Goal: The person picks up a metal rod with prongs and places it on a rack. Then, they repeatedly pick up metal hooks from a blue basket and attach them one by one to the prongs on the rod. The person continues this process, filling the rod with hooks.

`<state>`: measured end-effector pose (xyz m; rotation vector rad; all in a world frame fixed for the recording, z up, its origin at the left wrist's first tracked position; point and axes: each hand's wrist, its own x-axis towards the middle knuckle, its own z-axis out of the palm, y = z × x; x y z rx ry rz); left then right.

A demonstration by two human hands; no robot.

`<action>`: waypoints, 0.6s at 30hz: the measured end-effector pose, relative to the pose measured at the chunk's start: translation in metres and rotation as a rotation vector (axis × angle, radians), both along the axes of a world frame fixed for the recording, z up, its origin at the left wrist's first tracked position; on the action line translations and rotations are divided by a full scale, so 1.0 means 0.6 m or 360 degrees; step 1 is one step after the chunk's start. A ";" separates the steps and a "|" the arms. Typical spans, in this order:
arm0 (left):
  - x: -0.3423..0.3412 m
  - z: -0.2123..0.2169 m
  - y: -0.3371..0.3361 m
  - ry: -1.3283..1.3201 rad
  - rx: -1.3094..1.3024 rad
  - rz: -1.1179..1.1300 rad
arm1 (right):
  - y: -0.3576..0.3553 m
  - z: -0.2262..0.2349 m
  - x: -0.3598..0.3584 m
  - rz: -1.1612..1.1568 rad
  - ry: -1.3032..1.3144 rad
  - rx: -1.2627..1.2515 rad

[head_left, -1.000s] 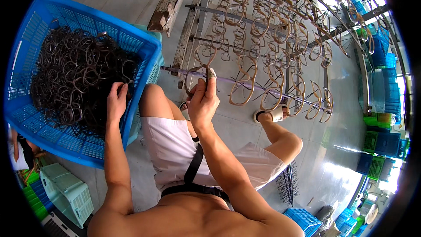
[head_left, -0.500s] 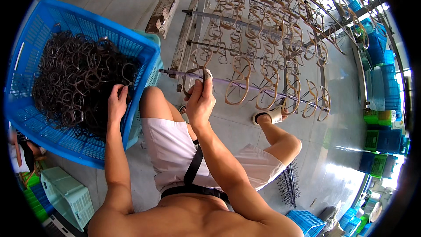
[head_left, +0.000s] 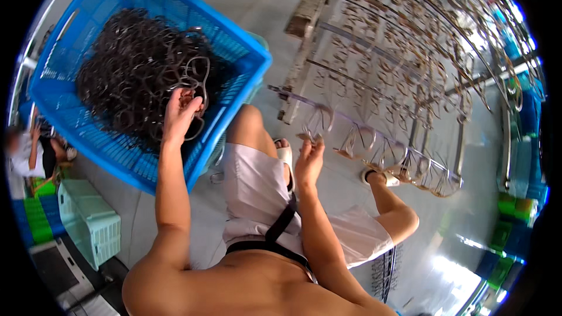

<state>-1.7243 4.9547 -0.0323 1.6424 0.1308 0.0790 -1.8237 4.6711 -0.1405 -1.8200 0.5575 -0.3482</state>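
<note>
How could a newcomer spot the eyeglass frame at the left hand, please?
Find the large blue basket, then the dark pile inside. Right of centre, beside the left hand, sits the frame; unlike its tangled neighbours, its looping outline shows clearly.

Wide downward head-worn fisheye view

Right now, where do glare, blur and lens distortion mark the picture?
Head view: strong glare on the floor at lower right; head view: hanging eyeglass frames look smeared, possibly from camera motion; head view: the blue basket's lower-left edge bows, and black fisheye borders hide the corners.
</note>
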 end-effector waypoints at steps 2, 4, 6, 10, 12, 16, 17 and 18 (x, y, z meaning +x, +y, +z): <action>-0.019 0.022 0.005 -0.0032 -0.0326 0.0112 | -0.012 -0.045 -0.024 0.0291 0.0458 -0.0344; -0.040 0.042 0.000 -0.0091 -0.0402 0.0100 | 0.006 0.007 -0.038 0.0564 0.0556 -0.0677; -0.068 0.061 -0.042 -0.0176 -0.0372 0.0035 | 0.038 0.113 -0.041 0.0657 0.0312 -0.0287; -0.128 0.075 -0.162 -0.0127 -0.0385 -0.0484 | 0.075 0.226 -0.037 0.0741 -0.0711 0.0187; -0.144 0.072 -0.204 -0.0178 -0.0108 -0.0744 | 0.055 0.236 -0.032 0.0658 -0.0680 0.0128; -0.159 0.079 -0.250 0.0142 -0.0251 -0.1367 | -0.032 0.224 -0.050 0.0325 -0.0740 -0.0418; -0.171 0.089 -0.271 0.0502 -0.0325 -0.1507 | -0.063 0.232 -0.060 0.0192 -0.0716 -0.0712; -0.189 0.086 -0.297 0.0650 -0.0319 -0.1615 | -0.092 0.227 -0.070 0.0143 -0.0683 -0.0629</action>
